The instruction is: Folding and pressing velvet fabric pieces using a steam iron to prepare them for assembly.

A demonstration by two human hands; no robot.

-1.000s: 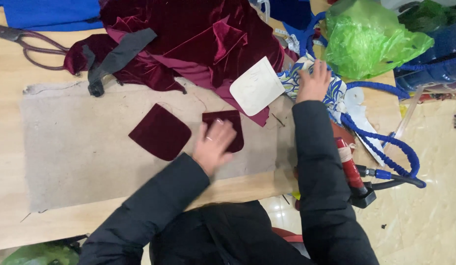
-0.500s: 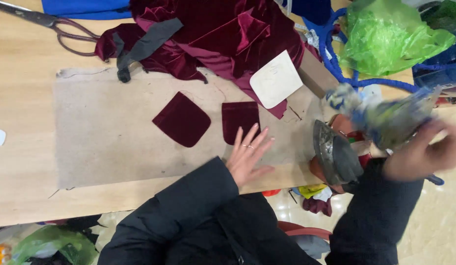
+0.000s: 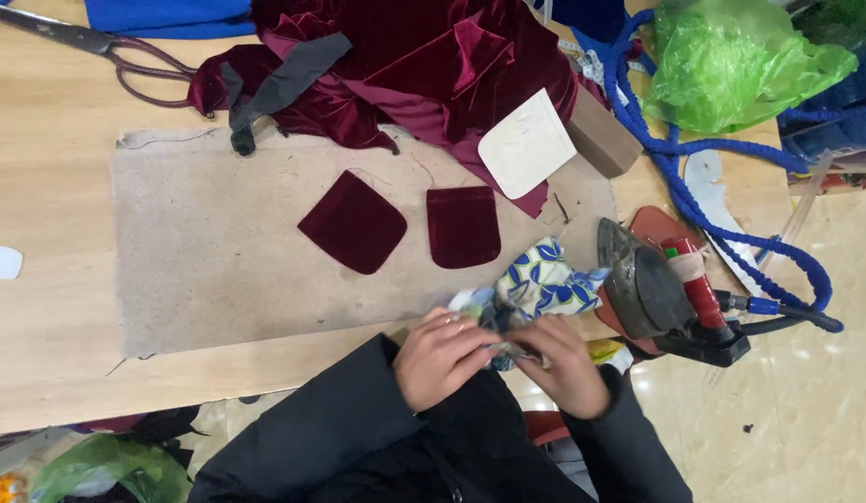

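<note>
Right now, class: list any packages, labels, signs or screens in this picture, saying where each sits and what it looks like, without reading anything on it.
Green plastic bag: top right of the table, crumpled, translucent bright green.
Second green bag: bottom left, below the table edge, crumpled, partly cut off.
Pale card piece: on the dark red velvet, flat, cream, rounded corners, faint pen marks.
No signs or screens in view.

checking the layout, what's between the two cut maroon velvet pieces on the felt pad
Nothing: in the head view only a bare strip of the grey felt pad separates the left velvet piece from the right velvet piece.
</note>
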